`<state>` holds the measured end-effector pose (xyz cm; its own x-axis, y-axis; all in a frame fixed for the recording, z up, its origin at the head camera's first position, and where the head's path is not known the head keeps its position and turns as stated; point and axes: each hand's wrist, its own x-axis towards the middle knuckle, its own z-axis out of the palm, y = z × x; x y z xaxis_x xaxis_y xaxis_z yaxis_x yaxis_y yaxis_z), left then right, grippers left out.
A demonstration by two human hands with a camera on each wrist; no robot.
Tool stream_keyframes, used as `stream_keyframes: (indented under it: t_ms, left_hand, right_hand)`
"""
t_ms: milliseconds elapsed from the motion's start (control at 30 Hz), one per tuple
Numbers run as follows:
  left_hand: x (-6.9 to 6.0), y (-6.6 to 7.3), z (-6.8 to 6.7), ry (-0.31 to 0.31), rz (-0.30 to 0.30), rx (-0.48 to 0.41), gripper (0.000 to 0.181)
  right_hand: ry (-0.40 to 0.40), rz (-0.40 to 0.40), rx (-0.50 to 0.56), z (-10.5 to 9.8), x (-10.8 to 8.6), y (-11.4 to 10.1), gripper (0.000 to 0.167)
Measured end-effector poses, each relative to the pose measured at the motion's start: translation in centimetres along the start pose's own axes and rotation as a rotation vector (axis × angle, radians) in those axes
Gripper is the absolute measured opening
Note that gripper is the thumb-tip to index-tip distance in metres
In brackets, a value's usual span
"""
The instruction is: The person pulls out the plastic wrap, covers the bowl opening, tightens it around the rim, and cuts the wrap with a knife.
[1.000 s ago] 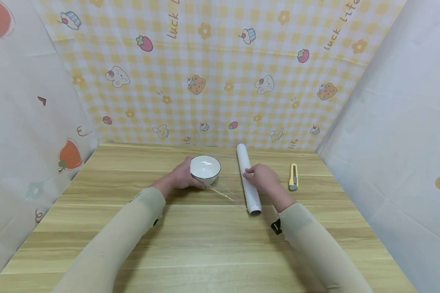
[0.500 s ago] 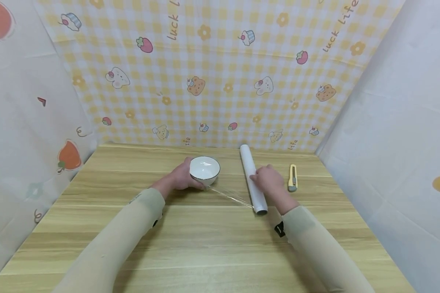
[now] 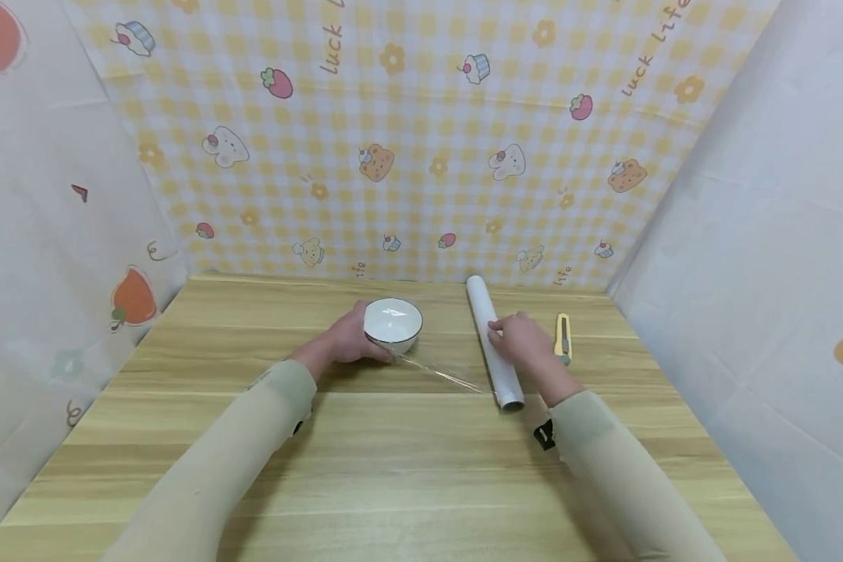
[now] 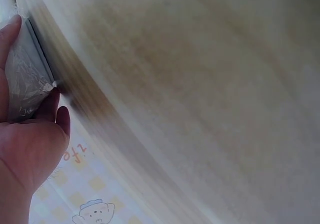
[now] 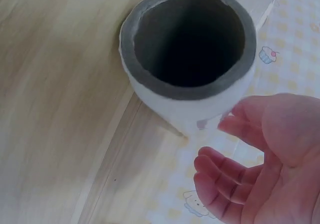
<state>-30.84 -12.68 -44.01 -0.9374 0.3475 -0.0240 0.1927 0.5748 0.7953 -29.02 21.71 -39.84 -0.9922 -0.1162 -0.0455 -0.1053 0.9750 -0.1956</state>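
A white bowl (image 3: 392, 320) with a dark rim stands on the table, gripped at its left side by my left hand (image 3: 347, 336). Clear film covers the bowl in the left wrist view, bunched by the fingers of my left hand (image 4: 32, 139). From the bowl, a film strip (image 3: 449, 377) stretches right to the near end of a white roll (image 3: 495, 351). My right hand (image 3: 527, 343) touches the roll's right side with loosely bent fingers. In the right wrist view, the roll's hollow end (image 5: 187, 92) faces the camera, beside my right hand (image 5: 270, 154).
A yellow utility knife (image 3: 563, 336) lies right of the roll, partly behind my right hand. A checked cloth (image 3: 393, 117) with cartoon prints hangs behind the wooden table (image 3: 365, 476), and light cloths hang at both sides.
The roll and my right hand have moved to the right, and the film between bowl and roll spans farther. My left hand and the bowl have stayed in place.
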Motion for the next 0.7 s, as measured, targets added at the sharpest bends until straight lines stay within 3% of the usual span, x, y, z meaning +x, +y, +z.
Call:
stream_keyframes:
  t_ms: [300, 433, 700]
  left_hand:
    - [0.0, 0.0, -0.1, -0.001, 0.003, 0.01, 0.115]
    - [0.1, -0.1, 0.0, 0.0, 0.008, 0.011, 0.114]
    - [0.1, -0.2, 0.0, -0.001, 0.01, 0.011, 0.114]
  right_hand:
    - [-0.011, 0.07, -0.055, 0.0, 0.1, 0.9, 0.056]
    - [-0.018, 0.062, -0.06, -0.3, -0.1, 1.5, 0.048]
    - [-0.033, 0.032, -0.049, -0.9, -0.1, 2.3, 0.051]
